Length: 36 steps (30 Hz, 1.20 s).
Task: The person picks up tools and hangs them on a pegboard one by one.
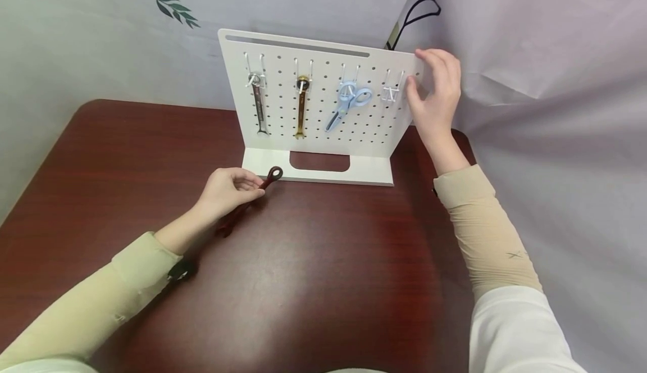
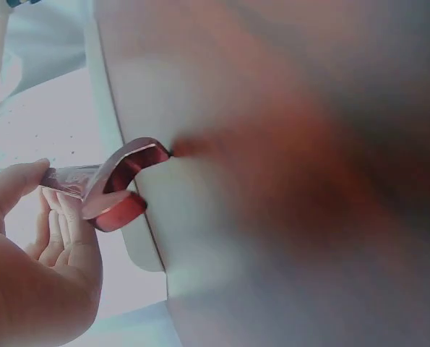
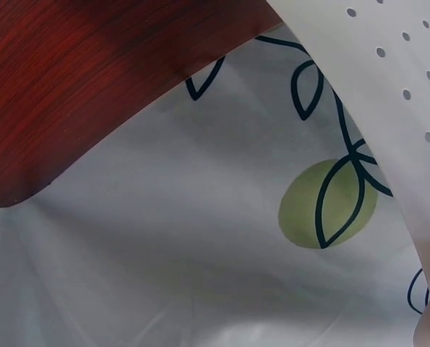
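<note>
My left hand (image 1: 226, 193) pinches a dark red wrench (image 1: 273, 175) between thumb and fingers, above the table just in front of the pegboard's base. Its ring end points up toward the board. In the left wrist view the open-ended jaw of the wrench (image 2: 121, 184) faces the camera. My right hand (image 1: 438, 92) holds the upper right corner of the white pegboard (image 1: 323, 103), thumb and fingertips at its edge. On the board's hooks hang a silver wrench (image 1: 259, 106), a gold wrench (image 1: 301, 109) and light blue scissors (image 1: 346, 102).
At the board's right, a white double hook (image 1: 390, 93) carries nothing. The board stands on a white base (image 1: 371, 171) with a cut-out, toward the back of the dark red wooden table (image 1: 323, 260). Pale cloth (image 1: 556, 137) with leaf prints hangs behind and at the right.
</note>
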Motion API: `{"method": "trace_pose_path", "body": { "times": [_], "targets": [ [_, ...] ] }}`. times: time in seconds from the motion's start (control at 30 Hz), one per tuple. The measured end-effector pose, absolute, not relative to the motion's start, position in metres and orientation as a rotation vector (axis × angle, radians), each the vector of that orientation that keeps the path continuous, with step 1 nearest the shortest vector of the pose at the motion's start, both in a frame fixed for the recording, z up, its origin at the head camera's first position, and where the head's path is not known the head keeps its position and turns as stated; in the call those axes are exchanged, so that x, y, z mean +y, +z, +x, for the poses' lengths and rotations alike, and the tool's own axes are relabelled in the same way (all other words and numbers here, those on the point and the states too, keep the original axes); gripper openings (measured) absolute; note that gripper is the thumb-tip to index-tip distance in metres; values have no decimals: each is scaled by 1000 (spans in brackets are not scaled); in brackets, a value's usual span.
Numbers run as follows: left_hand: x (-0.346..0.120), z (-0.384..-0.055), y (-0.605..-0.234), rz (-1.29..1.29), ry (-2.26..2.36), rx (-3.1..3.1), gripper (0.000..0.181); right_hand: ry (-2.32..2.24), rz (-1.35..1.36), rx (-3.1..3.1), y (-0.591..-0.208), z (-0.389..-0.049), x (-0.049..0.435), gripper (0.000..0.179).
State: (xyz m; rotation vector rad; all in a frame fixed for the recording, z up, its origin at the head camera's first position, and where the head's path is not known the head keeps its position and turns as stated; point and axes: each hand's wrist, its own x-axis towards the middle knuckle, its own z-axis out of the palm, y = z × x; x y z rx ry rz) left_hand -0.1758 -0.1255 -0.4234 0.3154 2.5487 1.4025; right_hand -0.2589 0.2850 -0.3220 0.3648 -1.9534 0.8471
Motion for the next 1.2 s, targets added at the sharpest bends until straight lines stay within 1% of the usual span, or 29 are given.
{"method": "trace_pose_path", "body": {
  "times": [0.37, 0.83, 1.2],
  "targets": [
    [-75, -194, -418, 294, 1655, 2378, 23, 835, 360, -1966, -320, -257, 284, 35],
    [-5, -204, -394, 320, 1854, 2214, 25, 841, 361, -1956, -321, -257, 286, 35],
    [36, -209, -373, 458, 1966, 2148, 22, 830, 363, -1966, -320, -257, 284, 34]
  ]
}}
